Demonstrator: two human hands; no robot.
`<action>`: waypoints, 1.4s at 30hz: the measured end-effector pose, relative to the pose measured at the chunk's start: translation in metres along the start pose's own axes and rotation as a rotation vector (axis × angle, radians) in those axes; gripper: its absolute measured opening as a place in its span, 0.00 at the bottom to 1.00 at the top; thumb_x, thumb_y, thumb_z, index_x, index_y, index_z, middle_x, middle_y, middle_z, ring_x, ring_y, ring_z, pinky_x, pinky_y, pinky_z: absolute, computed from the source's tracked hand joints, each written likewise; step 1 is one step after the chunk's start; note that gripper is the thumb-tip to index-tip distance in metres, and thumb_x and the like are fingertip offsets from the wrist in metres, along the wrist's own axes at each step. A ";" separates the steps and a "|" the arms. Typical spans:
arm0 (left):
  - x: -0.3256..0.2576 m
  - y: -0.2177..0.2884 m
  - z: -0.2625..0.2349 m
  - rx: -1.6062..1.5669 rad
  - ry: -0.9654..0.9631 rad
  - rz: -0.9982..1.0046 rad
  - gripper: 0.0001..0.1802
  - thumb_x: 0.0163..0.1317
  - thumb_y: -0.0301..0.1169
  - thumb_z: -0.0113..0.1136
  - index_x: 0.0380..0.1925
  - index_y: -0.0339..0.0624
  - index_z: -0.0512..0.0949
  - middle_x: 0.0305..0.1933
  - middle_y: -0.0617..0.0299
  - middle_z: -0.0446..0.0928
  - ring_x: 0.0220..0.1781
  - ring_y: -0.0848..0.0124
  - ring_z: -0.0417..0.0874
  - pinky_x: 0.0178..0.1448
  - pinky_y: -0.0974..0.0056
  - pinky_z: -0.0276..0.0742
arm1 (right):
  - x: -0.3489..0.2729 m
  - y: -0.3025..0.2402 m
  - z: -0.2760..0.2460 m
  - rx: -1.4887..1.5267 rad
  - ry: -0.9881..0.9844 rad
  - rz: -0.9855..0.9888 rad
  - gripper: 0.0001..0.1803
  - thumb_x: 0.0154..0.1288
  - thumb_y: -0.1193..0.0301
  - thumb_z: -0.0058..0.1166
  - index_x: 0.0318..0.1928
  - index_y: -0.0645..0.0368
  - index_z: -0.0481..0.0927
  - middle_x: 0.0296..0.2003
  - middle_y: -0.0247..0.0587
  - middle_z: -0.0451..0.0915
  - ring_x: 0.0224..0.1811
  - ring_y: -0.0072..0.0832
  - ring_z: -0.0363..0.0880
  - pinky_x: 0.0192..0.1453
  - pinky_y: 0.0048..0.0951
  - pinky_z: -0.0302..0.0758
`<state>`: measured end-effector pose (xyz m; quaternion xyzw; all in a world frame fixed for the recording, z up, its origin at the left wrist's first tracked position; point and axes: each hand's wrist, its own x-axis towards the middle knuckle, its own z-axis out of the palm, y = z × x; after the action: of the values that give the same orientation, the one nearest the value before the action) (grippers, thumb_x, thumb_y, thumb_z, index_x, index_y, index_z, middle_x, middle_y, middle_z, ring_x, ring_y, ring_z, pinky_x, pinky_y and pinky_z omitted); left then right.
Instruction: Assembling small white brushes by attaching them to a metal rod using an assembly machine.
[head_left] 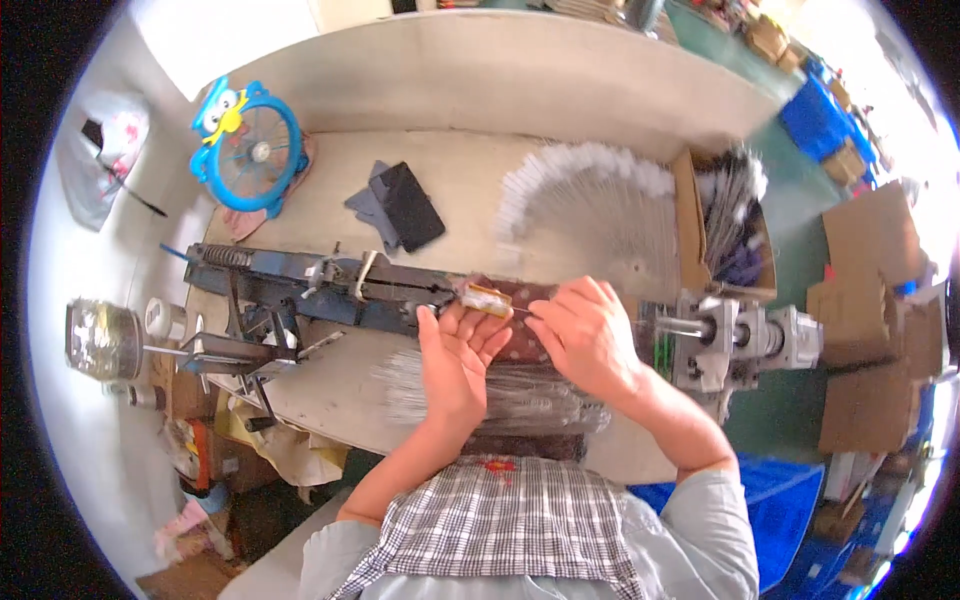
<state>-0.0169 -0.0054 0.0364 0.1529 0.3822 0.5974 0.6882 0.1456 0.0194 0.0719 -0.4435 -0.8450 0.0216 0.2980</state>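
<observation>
Holding the left hand [458, 372] loosely open, palm up, against a small yellow-and-white rectangular block [486, 300] above the counter [465, 165], and pinching a thin wire-like piece [522, 309] just right of it in the closed-up right hand [590, 335], probably finding that piece light, springy, bendable, best gripped near its end.

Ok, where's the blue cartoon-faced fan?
Head view, upper left: the blue fan stands on the worktable, beyond the metal fixture, left of the black slab.
</observation>
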 end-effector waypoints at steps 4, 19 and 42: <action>-0.006 -0.003 -0.011 0.086 0.011 0.004 0.37 0.70 0.57 0.30 0.62 0.34 0.61 0.59 0.51 0.69 0.60 0.60 0.72 0.60 0.60 0.69 | -0.007 0.000 -0.016 0.057 0.069 -0.031 0.07 0.49 0.73 0.63 0.31 0.56 0.81 0.28 0.33 0.79 0.38 0.32 0.77 0.42 0.32 0.71; -0.060 0.129 -0.329 -0.033 0.918 0.526 0.23 0.59 0.49 0.59 0.42 0.41 0.75 0.38 0.63 0.76 0.40 0.75 0.76 0.42 0.71 0.71 | -0.098 0.020 0.006 0.063 -0.333 0.625 0.08 0.59 0.65 0.56 0.32 0.56 0.76 0.25 0.41 0.79 0.27 0.39 0.79 0.29 0.36 0.73; -0.032 0.014 0.017 -0.477 -0.266 -0.411 0.09 0.64 0.35 0.52 0.33 0.41 0.72 0.22 0.68 0.70 0.19 0.75 0.70 0.22 0.68 0.68 | -0.092 0.017 -0.017 0.037 -0.474 0.315 0.11 0.50 0.80 0.52 0.37 0.58 0.72 0.35 0.44 0.71 0.36 0.43 0.77 0.35 0.40 0.76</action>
<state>-0.0151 -0.0275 0.0678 -0.0160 0.1613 0.4935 0.8545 0.2066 -0.0440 0.0361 -0.5467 -0.8111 0.1861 0.0931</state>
